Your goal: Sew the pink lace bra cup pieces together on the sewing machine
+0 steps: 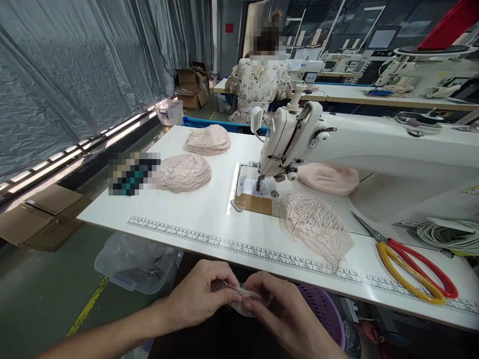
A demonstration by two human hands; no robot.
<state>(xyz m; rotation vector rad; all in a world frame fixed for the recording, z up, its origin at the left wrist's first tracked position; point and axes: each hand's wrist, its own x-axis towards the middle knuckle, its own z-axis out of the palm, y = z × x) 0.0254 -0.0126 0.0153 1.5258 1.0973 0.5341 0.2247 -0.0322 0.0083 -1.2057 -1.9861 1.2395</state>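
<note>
My left hand (202, 294) and my right hand (279, 309) are both closed on a small pink lace piece (239, 294), pinching it between them below the near edge of the white sewing table (209, 214). A loose pink lace piece (316, 224) lies on the table just beyond my hands. The white sewing machine (292, 137) stands behind it, its needle over the metal plate (250, 187). Two stacks of pink lace pieces (185, 172) (207, 139) rest on the table's left part. A pink padded cup stack (329, 178) sits under the machine's arm.
Red and yellow scissors (411, 262) lie at the right near a coil of pale cord (449, 234). A purple basket (325, 314) and a clear plastic bin (138, 262) sit below the table. A person in a floral top (260, 85) works farther back. Cardboard boxes (192, 85) stand left.
</note>
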